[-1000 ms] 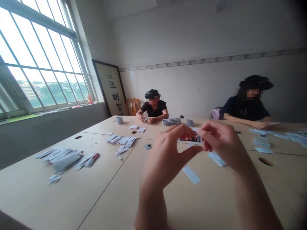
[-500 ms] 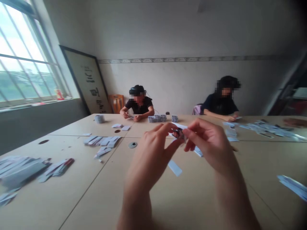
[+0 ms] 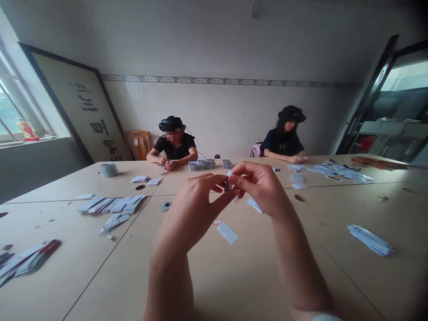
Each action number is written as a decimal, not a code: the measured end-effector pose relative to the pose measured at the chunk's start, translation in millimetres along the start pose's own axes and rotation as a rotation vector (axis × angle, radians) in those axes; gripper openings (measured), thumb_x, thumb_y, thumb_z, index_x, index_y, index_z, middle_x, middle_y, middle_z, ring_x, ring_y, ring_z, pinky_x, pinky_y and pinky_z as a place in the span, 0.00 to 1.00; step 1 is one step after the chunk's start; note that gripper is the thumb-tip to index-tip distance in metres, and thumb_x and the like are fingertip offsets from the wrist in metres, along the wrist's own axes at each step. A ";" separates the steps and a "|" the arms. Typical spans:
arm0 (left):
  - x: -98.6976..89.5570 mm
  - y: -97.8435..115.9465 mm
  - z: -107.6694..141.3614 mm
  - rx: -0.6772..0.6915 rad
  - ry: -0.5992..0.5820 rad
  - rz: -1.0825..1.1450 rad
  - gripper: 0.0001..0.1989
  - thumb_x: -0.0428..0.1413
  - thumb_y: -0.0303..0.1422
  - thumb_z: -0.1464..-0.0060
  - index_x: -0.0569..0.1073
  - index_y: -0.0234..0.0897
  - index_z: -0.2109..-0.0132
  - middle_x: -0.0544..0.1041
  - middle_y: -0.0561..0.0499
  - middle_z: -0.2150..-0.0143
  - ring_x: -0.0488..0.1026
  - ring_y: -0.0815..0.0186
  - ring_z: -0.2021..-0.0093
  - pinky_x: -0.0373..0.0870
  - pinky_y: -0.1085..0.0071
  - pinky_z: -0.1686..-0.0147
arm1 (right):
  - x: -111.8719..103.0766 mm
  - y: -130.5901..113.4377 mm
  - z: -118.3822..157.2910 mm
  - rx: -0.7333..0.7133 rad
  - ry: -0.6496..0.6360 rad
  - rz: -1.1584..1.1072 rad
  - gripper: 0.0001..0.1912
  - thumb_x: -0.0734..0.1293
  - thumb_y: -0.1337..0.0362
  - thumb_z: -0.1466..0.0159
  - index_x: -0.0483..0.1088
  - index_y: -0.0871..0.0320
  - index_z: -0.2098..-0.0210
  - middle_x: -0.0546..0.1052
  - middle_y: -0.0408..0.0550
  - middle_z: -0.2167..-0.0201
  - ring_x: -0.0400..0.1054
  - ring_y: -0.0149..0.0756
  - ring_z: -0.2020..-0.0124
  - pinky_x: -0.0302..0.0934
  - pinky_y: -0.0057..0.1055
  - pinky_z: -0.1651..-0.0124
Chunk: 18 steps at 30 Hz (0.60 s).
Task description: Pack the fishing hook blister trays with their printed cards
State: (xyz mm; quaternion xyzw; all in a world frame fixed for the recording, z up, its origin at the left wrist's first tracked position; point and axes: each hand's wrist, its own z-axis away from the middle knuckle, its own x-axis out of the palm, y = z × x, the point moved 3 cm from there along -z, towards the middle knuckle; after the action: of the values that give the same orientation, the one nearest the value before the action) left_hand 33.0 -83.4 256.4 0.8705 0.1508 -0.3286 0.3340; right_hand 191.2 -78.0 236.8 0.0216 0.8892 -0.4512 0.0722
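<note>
Small piece in hand, raised above the worktop; one piece in work, others stacked or loose.

Fingers of my left hand (image 3: 190, 203) and right hand (image 3: 259, 180) pinch the small piece (image 3: 229, 174) from both sides: pale at top, darker below, thin-looking; whether folded cannot be told. Beneath lies a flat white slip (image 3: 227, 233), matte, oblong. State across the pale, smooth worktop (image 3: 247, 281): neat blocks (image 3: 201, 165) and a rounded stack (image 3: 109, 170) stand squared up at the far side; paper strips (image 3: 115, 205) remain loose in overlapping fans, narrow strips (image 3: 370, 240) lie bunched at right, and scattered papers (image 3: 344, 171) are unstacked. Count unclear.
</note>
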 end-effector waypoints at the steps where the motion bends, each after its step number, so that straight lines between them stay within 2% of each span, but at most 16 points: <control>1: -0.6 -0.7 -0.5 0.011 0.004 0.004 0.06 0.59 0.38 0.39 0.81 0.46 0.60 0.82 0.57 0.63 0.78 0.67 0.63 0.70 0.72 0.65 | 0.4 0.3 0.1 0.001 -0.005 0.006 0.14 0.74 0.53 0.39 0.74 0.58 0.68 0.76 0.42 0.74 0.71 0.27 0.75 0.65 0.24 0.73; 6: -3.4 -7.4 -5.1 0.045 0.004 -0.002 0.07 0.58 0.35 0.39 0.81 0.44 0.63 0.82 0.58 0.66 0.76 0.71 0.70 0.67 0.76 0.73 | 0.8 0.8 0.2 0.012 -0.023 0.044 0.12 0.73 0.55 0.37 0.77 0.58 0.68 0.77 0.42 0.75 0.72 0.28 0.74 0.66 0.24 0.71; 10: -5.7 -13.1 -6.7 0.077 -0.030 0.017 0.07 0.58 0.31 0.40 0.80 0.43 0.66 0.83 0.58 0.66 0.76 0.71 0.69 0.67 0.78 0.73 | 1.7 -2.2 1.2 -0.006 -0.044 0.084 0.11 0.73 0.56 0.37 0.77 0.58 0.68 0.78 0.42 0.74 0.72 0.28 0.73 0.67 0.24 0.69; 18: -8.6 -14.7 -4.7 0.016 -0.016 0.026 0.08 0.57 0.33 0.39 0.81 0.43 0.63 0.83 0.56 0.66 0.76 0.70 0.69 0.69 0.76 0.72 | 6.0 -5.0 4.8 -0.013 -0.034 0.169 0.12 0.70 0.54 0.34 0.74 0.57 0.66 0.76 0.42 0.72 0.72 0.29 0.72 0.67 0.24 0.70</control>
State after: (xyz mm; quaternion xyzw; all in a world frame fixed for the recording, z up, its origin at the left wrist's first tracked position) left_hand 21.8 -69.8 257.7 0.8724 0.1343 -0.3323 0.3324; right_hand 185.2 -85.0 237.1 0.0884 0.8857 -0.4381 0.1254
